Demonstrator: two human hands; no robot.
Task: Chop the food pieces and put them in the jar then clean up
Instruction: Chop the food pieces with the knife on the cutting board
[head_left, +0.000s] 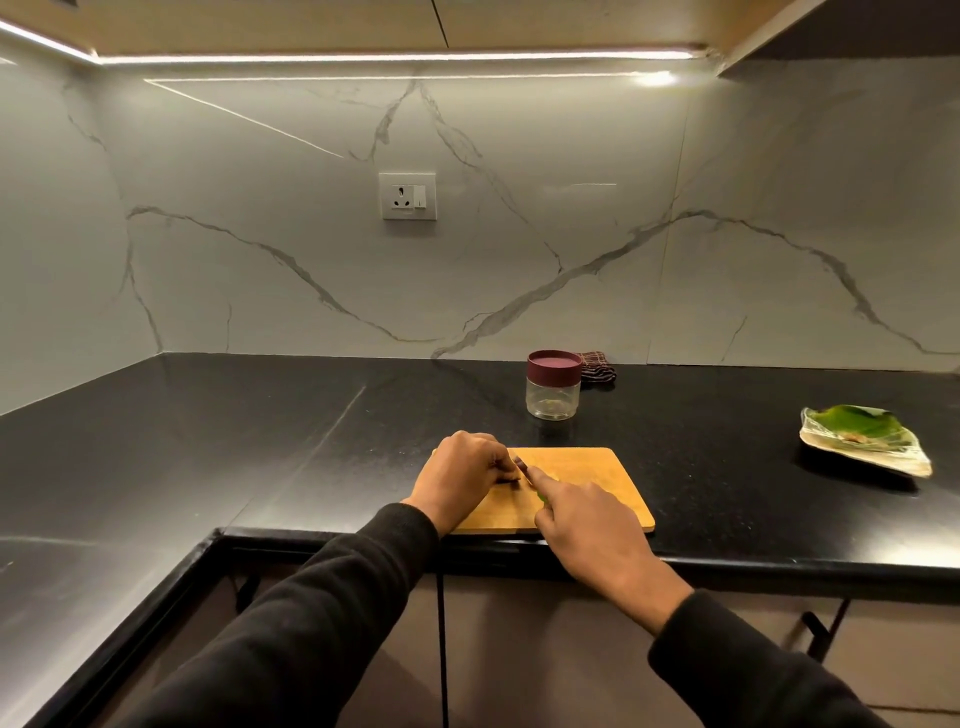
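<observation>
A black, glossy desk (260, 441) runs along the wall and turns a corner at the left. Behind it rises a white marble-look backsplash (519, 234) crossed by grey veins. A white wall socket with a switch (408, 196) is set into that backsplash, above the desk. A lit strip light (395, 56) runs under the upper cabinets (311, 21), which are pale wood. At the far right of the desk lies a pale leaf-shaped plate (878, 457) bearing a green leaf (852, 422) and a small brownish bit. Below the desk's front edge are brown cabinet fronts (545, 649) with a dark handle (821, 631).
</observation>
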